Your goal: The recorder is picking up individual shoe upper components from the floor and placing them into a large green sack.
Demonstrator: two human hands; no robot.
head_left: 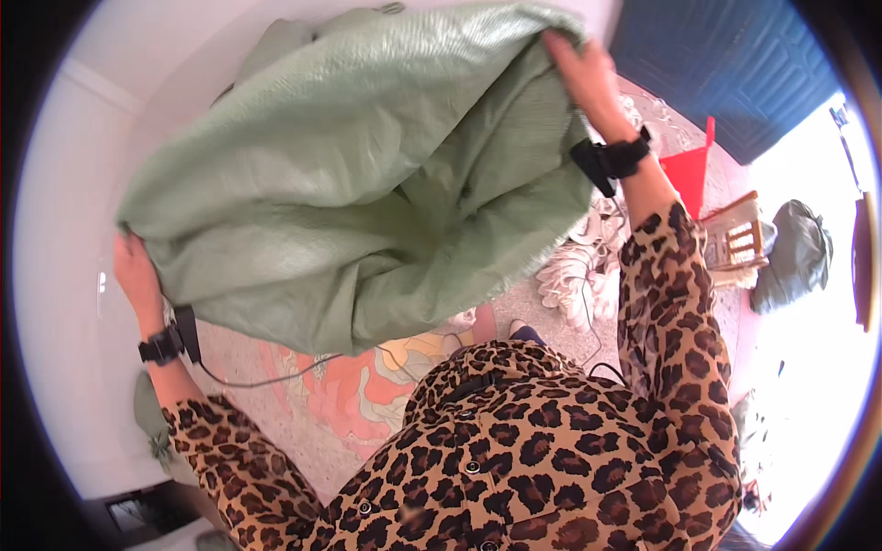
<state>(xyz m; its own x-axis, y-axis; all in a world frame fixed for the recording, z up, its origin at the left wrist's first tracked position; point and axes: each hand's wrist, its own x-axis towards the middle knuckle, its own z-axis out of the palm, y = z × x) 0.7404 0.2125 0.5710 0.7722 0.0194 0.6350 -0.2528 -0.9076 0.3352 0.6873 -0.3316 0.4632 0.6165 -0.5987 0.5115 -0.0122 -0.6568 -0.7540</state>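
Observation:
A large green woven sack [303,156] is stretched wide in front of me, its mouth facing me and its dark inside folds showing. My left hand [138,280] grips the rim at the sack's left end, fingers partly hidden by the cloth. Higher up on the far right, my right hand [588,78] is closed on the other end of the rim, slightly blurred. Black straps with small boxes sit on both wrists, and a thin cable hangs from the left one. Whether anything lies inside the sack cannot be seen.
Bundles of white, rope-like material [583,275] lie on the floor to the right. Beyond them are a red dustpan-like object [687,179], a small wooden chair [742,241] and a filled dark green bag [796,257]. A blue door [717,69] stands at the back right; a white wall runs along the left.

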